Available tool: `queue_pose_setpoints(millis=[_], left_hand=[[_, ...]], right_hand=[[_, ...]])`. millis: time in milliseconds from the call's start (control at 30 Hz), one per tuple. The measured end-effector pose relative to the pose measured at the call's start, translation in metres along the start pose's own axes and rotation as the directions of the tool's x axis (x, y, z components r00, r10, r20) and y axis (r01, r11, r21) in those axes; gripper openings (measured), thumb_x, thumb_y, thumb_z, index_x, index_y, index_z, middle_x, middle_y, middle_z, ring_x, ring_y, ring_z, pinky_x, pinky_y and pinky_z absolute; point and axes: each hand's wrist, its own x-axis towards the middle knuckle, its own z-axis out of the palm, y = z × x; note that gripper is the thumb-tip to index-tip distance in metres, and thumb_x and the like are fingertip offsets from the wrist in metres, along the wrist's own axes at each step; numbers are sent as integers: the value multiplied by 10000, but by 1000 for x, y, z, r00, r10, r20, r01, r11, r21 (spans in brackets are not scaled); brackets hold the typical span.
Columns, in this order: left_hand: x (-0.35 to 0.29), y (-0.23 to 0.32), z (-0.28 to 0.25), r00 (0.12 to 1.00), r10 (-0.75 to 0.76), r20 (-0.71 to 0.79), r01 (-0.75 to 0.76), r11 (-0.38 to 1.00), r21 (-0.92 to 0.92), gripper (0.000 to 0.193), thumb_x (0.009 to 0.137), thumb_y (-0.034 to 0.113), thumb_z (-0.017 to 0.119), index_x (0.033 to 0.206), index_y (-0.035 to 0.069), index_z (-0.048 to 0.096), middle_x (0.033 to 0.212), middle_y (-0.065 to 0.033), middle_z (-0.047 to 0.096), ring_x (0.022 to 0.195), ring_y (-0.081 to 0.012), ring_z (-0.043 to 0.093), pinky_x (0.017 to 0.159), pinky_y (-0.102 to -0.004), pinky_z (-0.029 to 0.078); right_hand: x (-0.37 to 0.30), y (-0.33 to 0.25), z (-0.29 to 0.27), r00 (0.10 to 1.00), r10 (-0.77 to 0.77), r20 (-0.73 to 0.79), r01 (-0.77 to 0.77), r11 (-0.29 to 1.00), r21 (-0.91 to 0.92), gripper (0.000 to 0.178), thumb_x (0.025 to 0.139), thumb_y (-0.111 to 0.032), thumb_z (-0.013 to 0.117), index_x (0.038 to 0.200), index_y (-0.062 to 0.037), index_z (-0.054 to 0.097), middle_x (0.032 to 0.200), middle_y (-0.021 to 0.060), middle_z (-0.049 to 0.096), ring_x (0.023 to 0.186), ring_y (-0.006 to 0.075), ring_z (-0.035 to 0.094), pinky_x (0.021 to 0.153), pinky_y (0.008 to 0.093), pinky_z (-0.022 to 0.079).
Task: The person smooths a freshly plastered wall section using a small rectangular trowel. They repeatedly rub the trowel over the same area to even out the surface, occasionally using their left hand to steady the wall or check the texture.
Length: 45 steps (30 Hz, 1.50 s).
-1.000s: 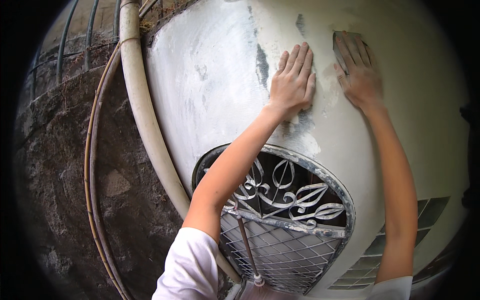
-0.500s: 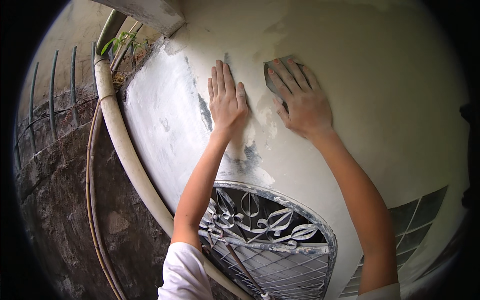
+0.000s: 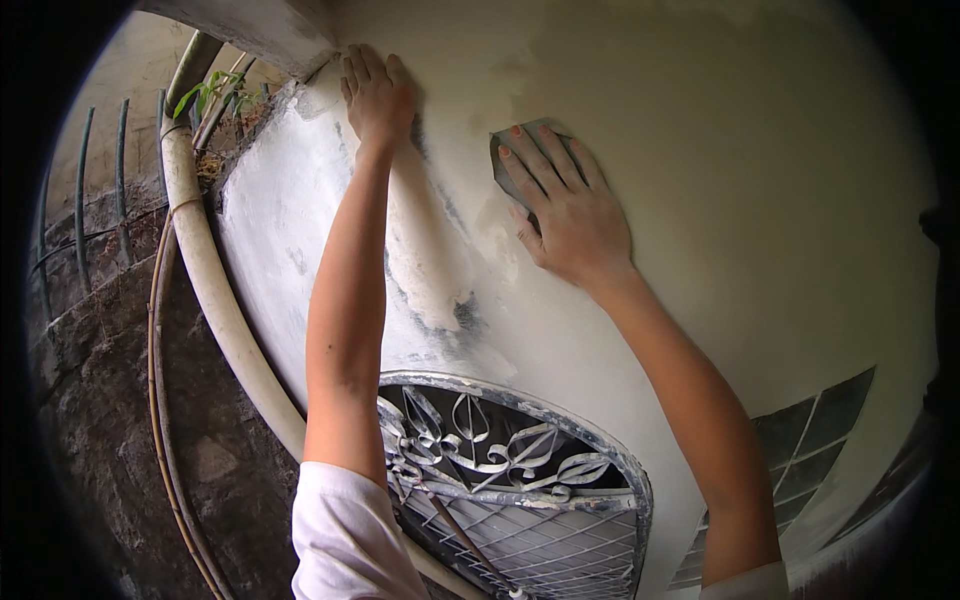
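My right hand lies flat on the pale plastered wall, fingers stretched upward. Under its fingers it presses a dark grey sheet of sandpaper, whose left and upper edges show. Higher and to the left, my left hand rests against the wall with nothing in it, its fingers extended, close under a concrete ledge. Below that hand runs a rough patch with grey, flaked edges. Whitish dust coats the fingers of both hands.
An arched opening with a scrolled metal grille sits below my hands. At left a pale pipe curves down beside a rough dark wall, with metal bars and a small green plant. A paned window is at lower right.
My left hand has slid up and leftward along the wall toward the ledge, uncovering the rough patch. The right hand stays on the sandpaper; the view has shifted slightly.
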Motion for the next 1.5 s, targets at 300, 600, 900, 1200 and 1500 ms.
queue_pose_setpoints(millis=[300,600,900,1200,1500], left_hand=[[-41,-1,1,992,125,-12,-125,992,8,643,1043,398,266,1573,36,250,1646,-169,226,1529,-341,174,1250,-451,114],[-97,12,-18,960,280,1,-280,959,-37,601,1042,351,306,1555,39,309,1634,-150,268,1517,-336,223,1244,-451,151],[-171,35,-56,940,301,159,-283,951,-125,645,999,280,414,1519,-81,289,1615,-250,247,1511,-394,210,1239,-477,158],[-241,23,-77,849,496,184,-477,868,-137,576,1045,368,379,1564,123,332,1632,-41,302,1520,-192,231,1268,-385,149],[-297,8,-100,827,491,273,-409,859,-307,635,997,337,460,1549,48,341,1629,-86,307,1521,-220,240,1261,-415,145]], right_hand=[[0,-1,2,1000,-7,7,7,1000,-30,593,991,-385,495,1532,-164,396,1612,35,339,1483,256,303,1231,433,238],[-11,-3,2,999,-11,35,12,999,-36,598,1002,-390,477,1549,-176,370,1625,36,316,1490,264,290,1235,447,221],[-53,-6,-2,991,-74,109,88,988,-126,604,990,-367,492,1559,-226,350,1629,-10,306,1496,213,276,1249,426,206],[-73,-18,-6,977,-119,176,131,990,-56,665,940,-277,562,1560,-172,345,1617,47,328,1493,242,289,1235,451,233],[-71,-63,12,992,-17,123,27,997,-78,644,974,-300,492,1554,-69,331,1631,140,282,1505,317,253,1233,479,177]])
